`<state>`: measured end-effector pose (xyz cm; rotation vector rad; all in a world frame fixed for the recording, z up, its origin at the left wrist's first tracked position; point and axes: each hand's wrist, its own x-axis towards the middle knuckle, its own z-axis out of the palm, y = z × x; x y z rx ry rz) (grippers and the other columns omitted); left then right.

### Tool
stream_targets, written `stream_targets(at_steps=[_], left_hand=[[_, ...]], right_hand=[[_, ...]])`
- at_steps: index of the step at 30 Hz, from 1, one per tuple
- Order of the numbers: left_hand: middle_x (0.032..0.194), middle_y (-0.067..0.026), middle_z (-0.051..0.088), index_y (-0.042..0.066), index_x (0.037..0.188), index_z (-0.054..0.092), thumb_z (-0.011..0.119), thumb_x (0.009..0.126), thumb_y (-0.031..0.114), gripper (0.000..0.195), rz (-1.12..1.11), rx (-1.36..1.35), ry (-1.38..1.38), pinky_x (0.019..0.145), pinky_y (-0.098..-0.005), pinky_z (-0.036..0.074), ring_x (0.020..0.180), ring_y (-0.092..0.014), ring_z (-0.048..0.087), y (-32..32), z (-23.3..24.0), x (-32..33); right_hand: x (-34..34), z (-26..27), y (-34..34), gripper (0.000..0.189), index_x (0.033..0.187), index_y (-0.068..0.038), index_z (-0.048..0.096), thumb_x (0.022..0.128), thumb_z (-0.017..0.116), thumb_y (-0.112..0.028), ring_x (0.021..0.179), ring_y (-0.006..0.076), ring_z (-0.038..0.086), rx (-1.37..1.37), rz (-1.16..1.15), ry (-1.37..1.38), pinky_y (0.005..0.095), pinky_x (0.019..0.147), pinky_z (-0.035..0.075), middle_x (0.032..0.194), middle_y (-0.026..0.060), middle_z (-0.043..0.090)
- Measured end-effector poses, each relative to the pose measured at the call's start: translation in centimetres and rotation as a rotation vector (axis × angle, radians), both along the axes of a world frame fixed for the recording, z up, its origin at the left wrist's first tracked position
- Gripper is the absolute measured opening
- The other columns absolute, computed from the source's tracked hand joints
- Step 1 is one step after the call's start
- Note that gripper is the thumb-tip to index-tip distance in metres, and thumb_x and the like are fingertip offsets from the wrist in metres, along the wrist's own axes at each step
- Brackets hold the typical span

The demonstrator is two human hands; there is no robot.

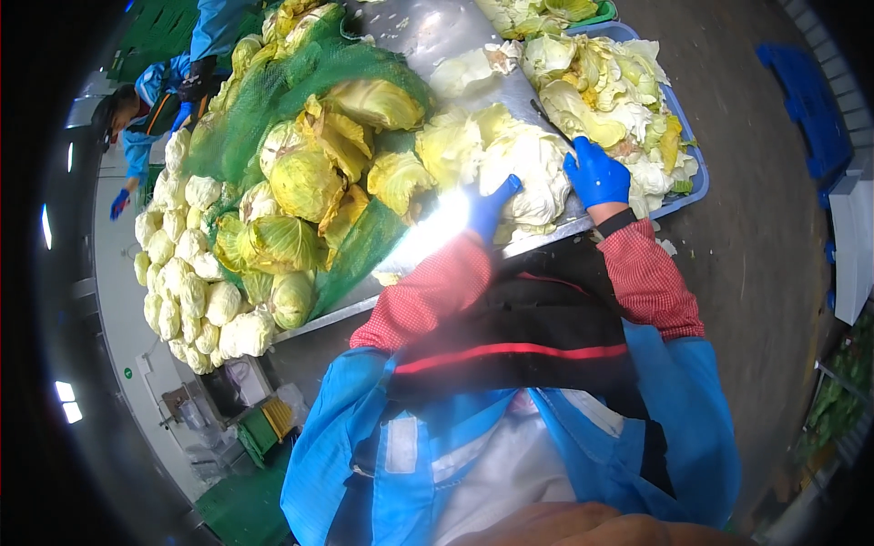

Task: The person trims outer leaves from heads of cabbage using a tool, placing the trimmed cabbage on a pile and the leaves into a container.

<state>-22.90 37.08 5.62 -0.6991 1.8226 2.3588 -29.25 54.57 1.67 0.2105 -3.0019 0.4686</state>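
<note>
My left hand (494, 207), in a blue glove, touches the left side of a pale, peeled cabbage (529, 170) at the near edge of a metal table (447, 24). Right of that cabbage, my right hand (597, 173), also blue-gloved, is closed round a knife (552, 123) whose dark blade points up and left. Loose cabbage leaves (447, 147) lie beside the cabbage. Untrimmed yellow-green cabbages (307, 184) are heaped to the left, partly in a green mesh bag (300, 89). Glare hides part of the table by my left hand.
At the right, a blue-grey plastic tub (698, 164) holds discarded leaves, with a green container (606, 12) behind it. Trimmed white cabbages (194, 273) are stacked at the table's left end. A co-worker (153, 102) in blue is beyond them. A blue pallet (809, 109) is at far right.
</note>
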Motion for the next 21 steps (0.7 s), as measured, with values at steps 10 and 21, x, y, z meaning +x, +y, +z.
stream_targets(at_steps=[10, 21], left_hand=[[0.128, -0.0120, 0.046, 0.005, 0.132, 0.035, 0.053, 0.087, 0.030, 0.054, -0.034, 0.741, 0.140, 0.098, -0.0414, 0.037, 0.117, -0.026, 0.046, -5.7, 1.9, 0.0], [0.117, -0.0113, 0.050, 0.002, 0.125, 0.038, 0.062, 0.081, 0.021, 0.054, 0.131, 0.276, 0.425, 0.089, -0.0362, 0.043, 0.106, -0.024, 0.051, -6.9, 3.1, -1.3]], right_hand=[[-3.1, 2.1, 3.1, 0.055, 0.113, -0.006, 0.053, 0.077, 0.059, -0.047, 0.086, 0.0335, 0.061, -0.267, -0.169, -0.225, 0.0396, 0.074, 0.048, 0.093, 0.0210, 0.063], [0.1, 5.2, -5.5, 0.035, 0.117, -0.008, 0.048, 0.084, 0.057, -0.014, 0.064, 0.0192, 0.063, -1.328, 0.027, -0.565, 0.0276, 0.046, 0.047, 0.085, 0.0099, 0.060]])
